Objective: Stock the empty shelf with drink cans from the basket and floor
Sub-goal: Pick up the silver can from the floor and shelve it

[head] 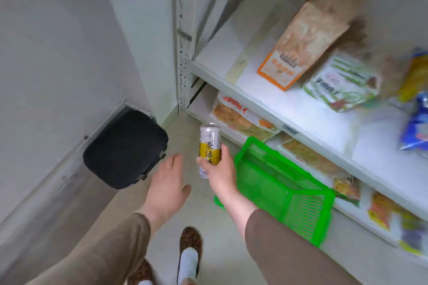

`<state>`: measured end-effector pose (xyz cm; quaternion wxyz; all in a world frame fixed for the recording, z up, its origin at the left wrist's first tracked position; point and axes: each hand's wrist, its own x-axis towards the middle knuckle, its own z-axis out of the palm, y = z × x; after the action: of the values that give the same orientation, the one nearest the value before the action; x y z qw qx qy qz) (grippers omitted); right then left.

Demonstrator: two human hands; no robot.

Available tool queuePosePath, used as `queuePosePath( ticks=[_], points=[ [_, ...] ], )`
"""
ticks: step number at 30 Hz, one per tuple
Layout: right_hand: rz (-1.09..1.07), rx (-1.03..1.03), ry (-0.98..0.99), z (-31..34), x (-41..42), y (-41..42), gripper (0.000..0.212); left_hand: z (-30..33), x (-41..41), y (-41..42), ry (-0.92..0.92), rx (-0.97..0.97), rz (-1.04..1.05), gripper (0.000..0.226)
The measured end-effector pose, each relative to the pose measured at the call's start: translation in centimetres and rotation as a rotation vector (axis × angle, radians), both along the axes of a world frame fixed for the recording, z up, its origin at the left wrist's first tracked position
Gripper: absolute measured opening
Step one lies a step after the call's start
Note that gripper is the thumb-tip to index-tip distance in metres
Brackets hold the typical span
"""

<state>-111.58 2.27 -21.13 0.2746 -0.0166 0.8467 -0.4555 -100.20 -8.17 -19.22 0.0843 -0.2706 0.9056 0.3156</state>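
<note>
The right hand [218,174] is wrapped around an upright silver and yellow can [209,146], holding it above the floor just left of the green basket [308,213]. The left hand [168,183] hangs beside it, fingers spread and empty, near a black bin [125,148]; the white shelf [301,118] stands to the right

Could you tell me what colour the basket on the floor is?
Bright green basket, head view.

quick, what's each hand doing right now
Left hand: open, fingers spread, holding nothing.
Right hand: closed around an upright silver and yellow drink can, above the floor beside the green basket.
</note>
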Motion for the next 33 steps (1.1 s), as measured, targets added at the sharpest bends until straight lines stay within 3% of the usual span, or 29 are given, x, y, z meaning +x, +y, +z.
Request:
queuePosePath(
  ticks=[7,13,16,21,28,33],
  points=[
    [-0.138,-0.274,0.180,27.2,-3.6,4.6,0.045,23.5,-4.3,1.8,0.303,-0.083,-0.078,0.090],
    [-0.239,-0.339,0.350,41.7,-4.7,9.3,0.051,37.2,-7.4,5.1,0.493,-0.169,-0.228,0.088],
    [-0.265,-0.345,0.410,45.3,-5.9,11.3,0.063,41.7,-9.6,6.9,0.533,-0.199,-0.281,0.089],
    [-0.255,-0.344,0.465,48.3,-9.5,14.2,0.055,45.8,-14.1,10.1,0.543,-0.219,-0.299,0.082],
    [-0.291,-0.357,0.496,48.4,-18.0,19.5,0.067,46.5,-22.4,16.1,0.472,-0.260,-0.365,0.090],
    [-0.314,-0.292,0.501,47.6,-24.2,23.9,0.058,46.2,-27.4,21.1,0.433,-0.249,-0.382,0.090]
  ],
)
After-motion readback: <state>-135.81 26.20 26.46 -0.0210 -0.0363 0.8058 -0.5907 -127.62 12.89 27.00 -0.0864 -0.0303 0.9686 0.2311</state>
